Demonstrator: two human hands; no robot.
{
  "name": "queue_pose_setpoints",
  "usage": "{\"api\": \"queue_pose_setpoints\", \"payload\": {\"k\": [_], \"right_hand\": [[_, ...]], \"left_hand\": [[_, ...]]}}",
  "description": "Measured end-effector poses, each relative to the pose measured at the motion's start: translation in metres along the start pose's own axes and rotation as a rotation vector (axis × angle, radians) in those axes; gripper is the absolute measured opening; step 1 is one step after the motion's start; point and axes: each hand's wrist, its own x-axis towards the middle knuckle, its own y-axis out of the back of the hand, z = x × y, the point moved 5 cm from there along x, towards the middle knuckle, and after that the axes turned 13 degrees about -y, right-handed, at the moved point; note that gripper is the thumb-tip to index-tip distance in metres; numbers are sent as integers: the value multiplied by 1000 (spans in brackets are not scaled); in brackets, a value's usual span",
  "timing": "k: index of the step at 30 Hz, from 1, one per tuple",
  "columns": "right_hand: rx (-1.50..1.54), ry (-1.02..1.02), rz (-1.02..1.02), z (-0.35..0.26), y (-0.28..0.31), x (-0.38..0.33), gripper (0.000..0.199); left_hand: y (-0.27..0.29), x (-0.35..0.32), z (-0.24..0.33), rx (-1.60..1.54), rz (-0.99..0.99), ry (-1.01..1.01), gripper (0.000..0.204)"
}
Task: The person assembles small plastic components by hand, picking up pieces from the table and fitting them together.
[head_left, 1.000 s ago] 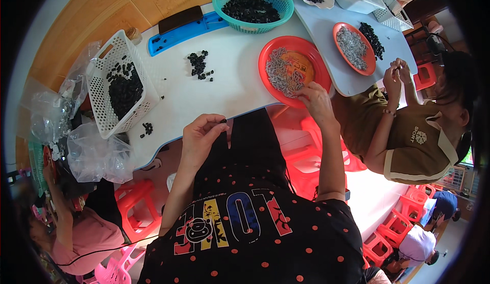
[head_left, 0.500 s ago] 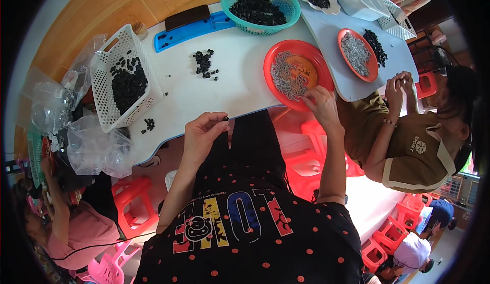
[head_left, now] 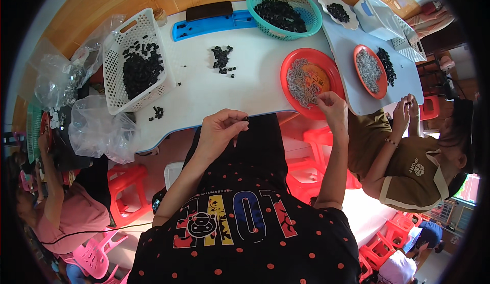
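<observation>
Between the thumb and fingers of my left hand [head_left: 223, 129] is a small black part [head_left: 246, 119], held just off the table's front edge. My right hand [head_left: 334, 111] is at the near right rim of a round red plate [head_left: 287, 59], its fingertips pinched together. Whatever they may grip is too small to make out. Thin grey pieces, perhaps screws [head_left: 301, 86], lie heaped on the plate's left side. A loose group of small black parts [head_left: 222, 58] sits mid-table, and a smaller cluster [head_left: 156, 113] lies near the left front edge.
A white perforated basket [head_left: 113, 91] of black pieces stands left, beside clear plastic bags [head_left: 99, 125]. Behind are a blue tray [head_left: 214, 27] and a teal basket [head_left: 317, 21] of black parts. At right, a co-worker [head_left: 408, 166] sits by an orange-red plate [head_left: 361, 82] of grey pieces.
The view has shifted, so the table things appear farther right. My left hand still holds the black part, and my right hand stays pinched at the red plate's rim.
</observation>
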Motion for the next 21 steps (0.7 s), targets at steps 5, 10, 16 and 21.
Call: {"api": "queue_pose_setpoints", "payload": {"k": [5,10,16,21], "right_hand": [[-10,165,29,-1,1,1,21],[186,55,-7,-11,0,-5,20],[594,51,-314,-87,-26,-50,11],[448,328,-479,-154,-49,-90,11]], "left_hand": [[0,-1,-3,19,-17,-7,17],[2,-1,1,-27,35,34,15],[-2,0,17,-108,56,-22,12],[1,-6,31,-64,40,-99,12]]}}
